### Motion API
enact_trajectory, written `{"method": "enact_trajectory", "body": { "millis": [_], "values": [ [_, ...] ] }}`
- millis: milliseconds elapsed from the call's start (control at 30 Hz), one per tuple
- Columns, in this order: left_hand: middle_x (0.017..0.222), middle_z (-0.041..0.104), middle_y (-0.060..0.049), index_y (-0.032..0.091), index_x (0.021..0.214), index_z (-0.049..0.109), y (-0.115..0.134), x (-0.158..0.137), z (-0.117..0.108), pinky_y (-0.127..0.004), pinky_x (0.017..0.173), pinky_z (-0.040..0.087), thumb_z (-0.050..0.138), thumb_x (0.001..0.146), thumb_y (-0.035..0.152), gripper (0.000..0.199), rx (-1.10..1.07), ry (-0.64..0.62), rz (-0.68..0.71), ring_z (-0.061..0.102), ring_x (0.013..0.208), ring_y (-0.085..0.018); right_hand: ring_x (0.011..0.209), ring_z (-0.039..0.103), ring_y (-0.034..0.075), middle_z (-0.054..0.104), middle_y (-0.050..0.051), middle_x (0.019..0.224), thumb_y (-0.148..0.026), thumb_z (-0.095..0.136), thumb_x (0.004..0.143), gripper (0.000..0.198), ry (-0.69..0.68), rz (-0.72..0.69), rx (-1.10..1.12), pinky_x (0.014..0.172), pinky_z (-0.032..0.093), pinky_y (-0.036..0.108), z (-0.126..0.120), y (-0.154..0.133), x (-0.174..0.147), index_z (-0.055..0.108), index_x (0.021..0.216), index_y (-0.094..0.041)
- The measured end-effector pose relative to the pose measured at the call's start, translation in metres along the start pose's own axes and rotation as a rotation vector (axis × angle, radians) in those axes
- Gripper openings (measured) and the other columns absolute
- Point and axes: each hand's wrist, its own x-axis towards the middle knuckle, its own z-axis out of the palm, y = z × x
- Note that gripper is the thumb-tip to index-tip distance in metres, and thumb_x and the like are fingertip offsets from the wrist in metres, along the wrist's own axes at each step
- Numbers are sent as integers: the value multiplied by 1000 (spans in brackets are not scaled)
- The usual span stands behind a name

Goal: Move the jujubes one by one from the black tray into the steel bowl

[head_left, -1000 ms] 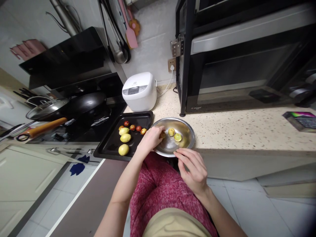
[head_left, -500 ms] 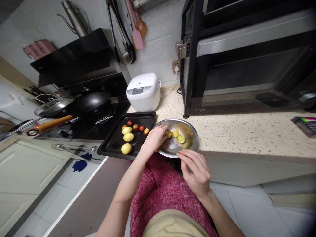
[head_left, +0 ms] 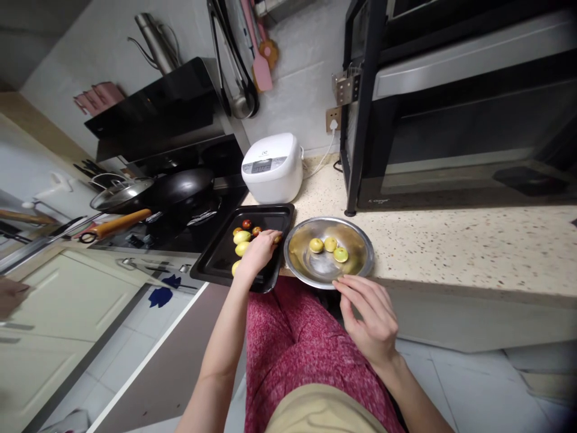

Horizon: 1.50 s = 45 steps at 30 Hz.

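Note:
My left hand (head_left: 258, 255) reaches over a black baking tray (head_left: 211, 264), its fingertips closed around a small yellow-brown fruit (head_left: 277, 239) at the tray's right side. Small red-brown fruits (head_left: 246, 224) lie near the back of the tray, and larger oval yellow fruits (head_left: 242, 237) form a row beside my hand, which partly hides them. On the right, a shallow steel bowl (head_left: 303, 272) holds three yellow-green fruits (head_left: 330, 244). My right hand (head_left: 369, 316) is at the bowl's front rim, fingers extended, thumb apart, holding nothing visible.
A white rice cooker (head_left: 273, 168) stands behind the tray. Left are a stove with a black wok (head_left: 184, 186) and a lidded pan with a wooden handle (head_left: 119, 224). A black rack (head_left: 354, 150) with a microwave oven (head_left: 451, 150) rises at the right. The counter edge runs in front.
My left hand has let go of a fruit in the bowl and moved left to the tray, closing on another fruit. My right hand stays by the rim. The view has shifted slightly.

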Motion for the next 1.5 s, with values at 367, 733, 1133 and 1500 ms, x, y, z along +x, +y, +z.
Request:
{"method": "enact_trajectory", "body": {
  "millis": [367, 733, 1133, 1500],
  "values": [
    [107, 62, -8, 20, 107, 61, 11, -5, 1, -37, 95, 53, 55, 82, -1, 33, 85, 11, -39, 63, 101, -24, 101, 74, 24, 78, 10, 103, 8, 64, 86, 36, -2, -18, -14, 90, 57, 39, 0, 0, 0, 72, 112, -16],
    [117, 54, -6, 23, 121, 66, 54, -17, -15, -28, 86, 59, 67, 92, 16, 30, -361, 265, 59, 62, 109, -19, 100, 76, 23, 79, 7, 104, 3, 61, 89, 38, -3, 17, 1, 88, 57, 39, 1, 0, 0, 73, 115, -22],
    [114, 65, -8, 18, 105, 61, 90, 1, 6, -33, 82, 56, 86, 79, 17, 36, 36, -67, 38, 69, 102, -27, 100, 75, 23, 79, 7, 102, 5, 61, 88, 37, 3, 15, -3, 89, 57, 39, -1, 1, 0, 73, 113, -19],
    [111, 69, -10, 19, 101, 61, 97, 2, 4, -33, 80, 55, 79, 85, 16, 24, 97, -114, -1, 71, 99, -27, 98, 76, 23, 79, 5, 100, 2, 60, 89, 37, 13, 34, -11, 88, 57, 39, -2, 2, -1, 73, 113, -22]
  ]
}}
